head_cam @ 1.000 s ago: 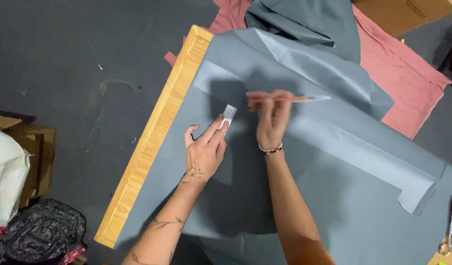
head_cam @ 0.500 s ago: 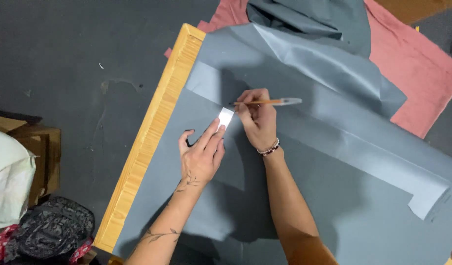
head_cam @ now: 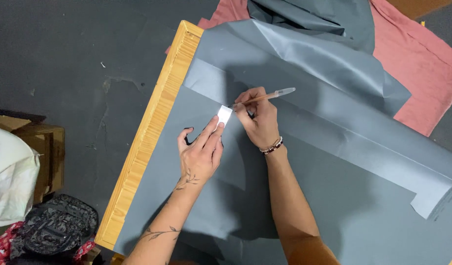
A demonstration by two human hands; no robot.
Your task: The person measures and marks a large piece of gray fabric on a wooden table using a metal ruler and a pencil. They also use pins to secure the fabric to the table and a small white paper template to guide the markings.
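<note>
My left hand (head_cam: pixel 200 153) pins a small white card (head_cam: pixel 224 116) flat on the grey fabric (head_cam: pixel 334 196) spread over the wooden table (head_cam: pixel 152 127). My right hand (head_cam: pixel 258 120) grips a pen (head_cam: pixel 265 96), tip at the card's edge. Marking appears under way; no finished line is visible.

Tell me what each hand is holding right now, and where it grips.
Right hand holds a pen near its tip. Left hand fingertips press a small white piece onto the grey fabric.
</note>
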